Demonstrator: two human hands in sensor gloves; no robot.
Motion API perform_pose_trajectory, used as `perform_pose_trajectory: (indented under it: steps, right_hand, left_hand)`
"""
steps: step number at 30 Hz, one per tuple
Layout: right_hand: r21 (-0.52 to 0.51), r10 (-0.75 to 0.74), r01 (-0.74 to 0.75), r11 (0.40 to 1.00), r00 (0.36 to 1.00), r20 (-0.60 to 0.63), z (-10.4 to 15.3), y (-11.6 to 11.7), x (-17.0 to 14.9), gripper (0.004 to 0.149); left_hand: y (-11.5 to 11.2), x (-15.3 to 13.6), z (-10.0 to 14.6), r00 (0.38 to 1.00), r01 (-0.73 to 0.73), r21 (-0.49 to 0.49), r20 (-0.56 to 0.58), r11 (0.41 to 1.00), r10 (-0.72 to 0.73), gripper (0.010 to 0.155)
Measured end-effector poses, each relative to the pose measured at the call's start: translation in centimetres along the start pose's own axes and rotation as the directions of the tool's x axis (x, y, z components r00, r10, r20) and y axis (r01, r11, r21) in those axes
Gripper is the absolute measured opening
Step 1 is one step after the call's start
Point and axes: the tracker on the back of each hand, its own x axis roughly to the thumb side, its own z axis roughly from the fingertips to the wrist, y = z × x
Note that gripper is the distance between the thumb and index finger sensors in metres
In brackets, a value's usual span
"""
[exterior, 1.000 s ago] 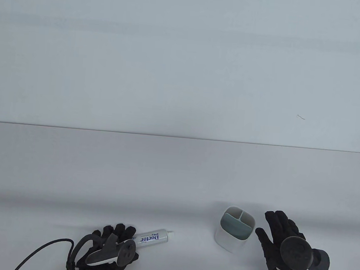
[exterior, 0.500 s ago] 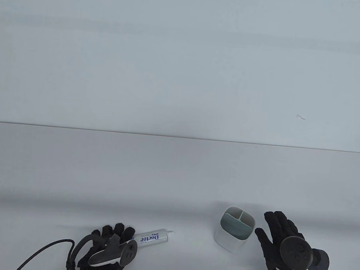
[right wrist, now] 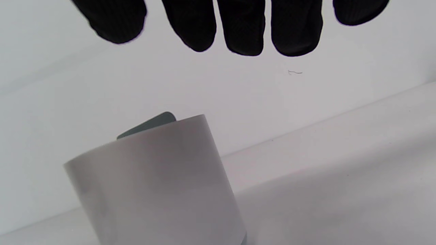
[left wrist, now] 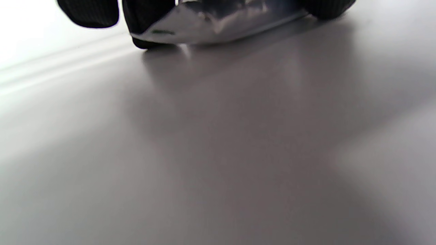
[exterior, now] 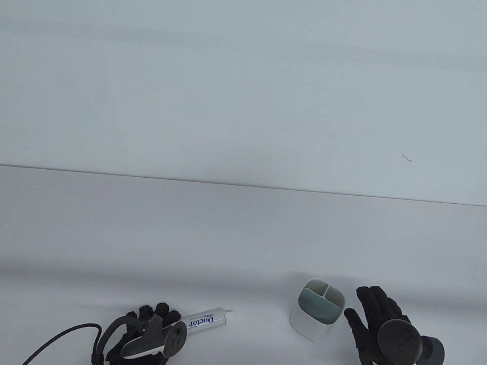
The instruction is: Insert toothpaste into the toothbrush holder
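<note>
Silvery toothpaste tube (exterior: pixel 207 319) sits gripped at its crimped end by the left hand (exterior: pixel 151 331). The right hand (exterior: pixel 377 323) hovers spread, empty, beside the toothbrush holder (exterior: pixel 317 309). Held so far back, the tube could sag and catch the rim.

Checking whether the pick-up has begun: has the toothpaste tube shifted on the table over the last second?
Yes, slightly: the toothpaste tube, gripped by the left hand, has edged left, away from the unmoved toothbrush holder.
</note>
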Motion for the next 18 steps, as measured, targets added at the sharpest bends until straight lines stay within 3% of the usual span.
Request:
perform_pose_trajectory:
  steps: [13,18]
  right_hand:
    - [0.015,-0.011,0.012,1.0,1.0,-0.004,-0.05,0.13,0.07,0.062]
    - [0.02,-0.015,0.015,1.0,1.0,-0.005,-0.05,0.16,0.08,0.061]
  left_hand:
    - [0.45,0.53,-0.1,0.998,0.07,0.085,-0.007,0.994,-0.07,0.051]
    - [0.82,0.91,-0.14,0.996,0.089,0.092,-0.018,0.992,-0.088,0.055]
